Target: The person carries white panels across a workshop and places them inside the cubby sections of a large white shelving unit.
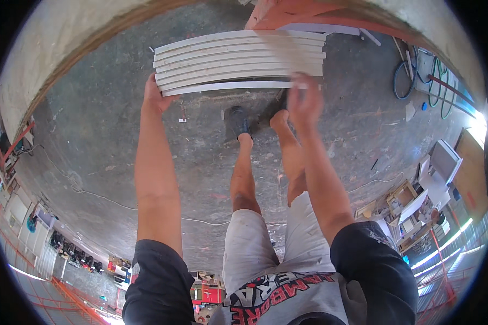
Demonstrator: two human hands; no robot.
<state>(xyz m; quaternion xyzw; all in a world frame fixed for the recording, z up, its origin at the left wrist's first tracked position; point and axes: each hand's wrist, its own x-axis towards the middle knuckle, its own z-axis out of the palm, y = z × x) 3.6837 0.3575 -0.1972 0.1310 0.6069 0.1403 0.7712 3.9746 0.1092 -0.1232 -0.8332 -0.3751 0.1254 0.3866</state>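
A panel of several pale, parallel slats (pixel 238 57) lies across the far middle, above the floor. My left hand (pixel 156 95) grips its near left corner, the thumb along the lowest edge. Along the near side runs a narrow white strip (pixel 228 86), with a dark gap between it and the slats towards the right. My right hand (pixel 305 100) is at the right part of that edge, smeared by motion, with its fingers drawn together. From its fingers a blurred light-brown strip (pixel 282 51) slants up and left across the slats; its kind is not clear.
A curved concrete-like rim (pixel 54 70) and an orange-red piece (pixel 303 13) stand beyond the panel. Coiled hoses (pixel 404 78) lie at the far right. Wooden frames and boxes (pixel 404 197) sit at the right. A thin cable (pixel 200 221) crosses the grey floor (pixel 200 157) near my legs.
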